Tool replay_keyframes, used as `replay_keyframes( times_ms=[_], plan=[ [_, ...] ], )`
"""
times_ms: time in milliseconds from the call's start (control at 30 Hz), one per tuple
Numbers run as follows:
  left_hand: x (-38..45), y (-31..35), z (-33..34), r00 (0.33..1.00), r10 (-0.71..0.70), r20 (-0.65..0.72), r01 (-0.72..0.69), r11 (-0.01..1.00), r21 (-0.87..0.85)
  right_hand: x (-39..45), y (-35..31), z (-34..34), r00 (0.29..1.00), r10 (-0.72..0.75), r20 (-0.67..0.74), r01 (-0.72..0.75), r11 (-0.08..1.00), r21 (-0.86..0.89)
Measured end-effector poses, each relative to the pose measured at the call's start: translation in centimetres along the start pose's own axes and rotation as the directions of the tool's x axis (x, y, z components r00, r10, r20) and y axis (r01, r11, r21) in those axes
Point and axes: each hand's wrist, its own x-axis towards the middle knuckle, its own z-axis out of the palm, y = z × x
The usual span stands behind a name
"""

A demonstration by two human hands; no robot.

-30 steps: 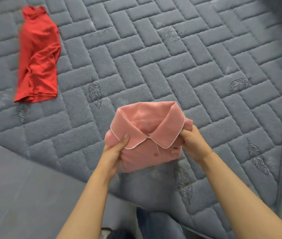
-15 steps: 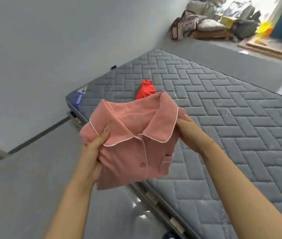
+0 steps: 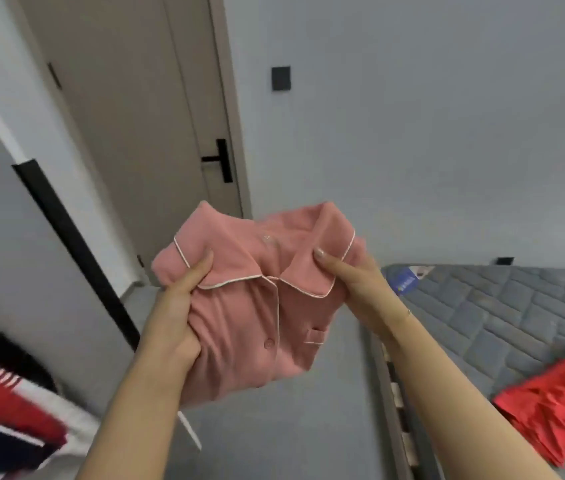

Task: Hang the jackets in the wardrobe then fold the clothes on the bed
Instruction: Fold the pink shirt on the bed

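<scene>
here i see both my left hand point(image 3: 177, 306) and right hand point(image 3: 353, 285) gripping a folded pink shirt point(image 3: 260, 306); a red garment point(image 3: 558, 407) waits unfolded on the bed point(image 3: 502, 317).

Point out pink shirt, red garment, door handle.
pink shirt point(image 3: 239, 327), head view, front panel left of the buttons.
red garment point(image 3: 558, 410), head view, middle of the cloth.
door handle point(image 3: 224, 161), head view, black backplate.

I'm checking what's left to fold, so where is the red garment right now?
In the head view the red garment lies on the grey mattress at the lower right edge, to the right of the right hand holding the folded pink shirt.
</scene>
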Motion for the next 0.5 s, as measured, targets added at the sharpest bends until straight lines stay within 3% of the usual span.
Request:
replay_keyframes(
  times_ms=[100, 200, 333, 500],
  plan=[
    [0.4, 4.6, -3.7, 0.964, 0.210, -0.160, -0.208, 0.978, 0.029, 6.0, -0.9, 5.3, 0.978, 0.006, 0.210, -0.001, 1.000, -0.020],
    [-0.6, 8.6, -6.7, 0.867, 0.408, -0.287, -0.402, 0.912, 0.083, 10.8, -1.7, 11.4, 0.925, -0.043, 0.378, 0.035, 0.999, 0.030],
    [-3.7, 12.5, -9.7, 0.662, 0.623, -0.417, -0.599, 0.774, 0.206, 14.4, -2.7, 19.8, 0.813, -0.080, 0.577, 0.038, 0.996, 0.084],
    [-8.7, 16.3, -13.5, 0.426, 0.728, -0.537, -0.688, 0.646, 0.331, 15.3, -2.6, 30.4, 0.612, -0.118, 0.782, -0.014, 0.987, 0.160]
  ],
)
